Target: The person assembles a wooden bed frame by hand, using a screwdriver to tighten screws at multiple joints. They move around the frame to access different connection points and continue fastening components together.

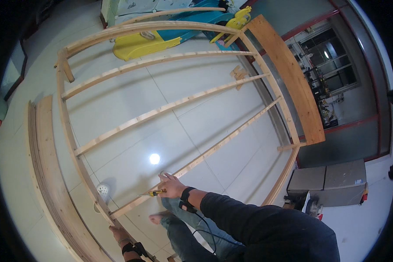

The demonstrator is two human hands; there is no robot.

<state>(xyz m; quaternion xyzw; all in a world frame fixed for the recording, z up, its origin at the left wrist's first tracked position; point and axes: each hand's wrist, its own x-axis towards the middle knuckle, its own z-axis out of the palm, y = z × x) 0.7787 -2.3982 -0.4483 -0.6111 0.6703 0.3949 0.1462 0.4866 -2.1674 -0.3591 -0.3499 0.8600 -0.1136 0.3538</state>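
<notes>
- Screwdriver, yellow-and-black handle: gripped in the right hand, fingers wrapped around the handle. Its long axis runs nearly level, with the thin shaft pointing toward the person's left.
- Shaft tip lies against or just above the lowest wooden slat, close to where that slat meets the left side rail of the wooden frame; contact cannot be confirmed.
- Slat axis: diagonal, from the joint at lower left up to the right side rail. The screwdriver lies almost along this line, slightly flatter.
- Left hand: low on the left rail, just below the joint, fingers folded over the rail edge. It carries no tool.
- Nearer hand: the right hand is on the tool; the left is nearer the joint itself.
- Stacked boards lie on the floor outside the left rail, apart from both hands.
</notes>
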